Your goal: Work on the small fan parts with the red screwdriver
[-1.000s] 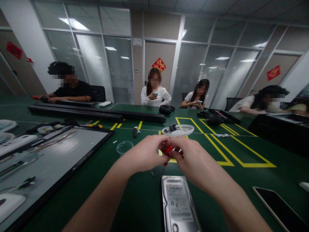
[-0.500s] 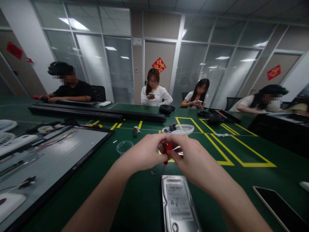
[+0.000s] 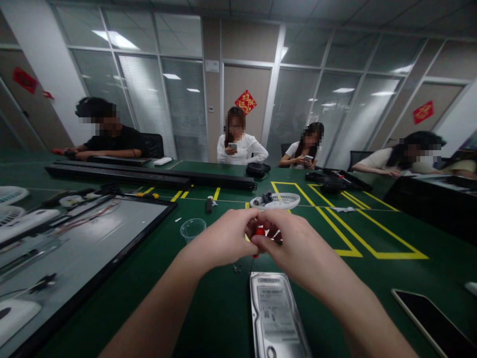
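Fingers of my left hand [image 3: 225, 236] and my right hand [image 3: 292, 233] meet around a small red-handled screwdriver [image 3: 261, 231]. Most of the tool is hidden by the fingers; a thin dark shaft seems to run down below them. Both hands are closed, fingertips and thumbs together. Below the hands a silver hard drive [image 3: 278, 318] lies flat on the green table, label side up. Several tiny screws [image 3: 237, 269] lie loose just left of the drive's far end. A clear plastic cup [image 3: 193, 228] stands beyond my left wrist.
A large flat panel [image 3: 97, 238] with cables covers the left side. A phone [image 3: 432, 318] lies at the right. Ahead are a white basket-like grille [image 3: 279, 200], long black bars [image 3: 156, 176] and a black case [image 3: 436, 204]. Several people sit across the table.
My hands stay together in nearly the same place, with fingers shifting slightly around the red handle. The drive and screws lie as before.
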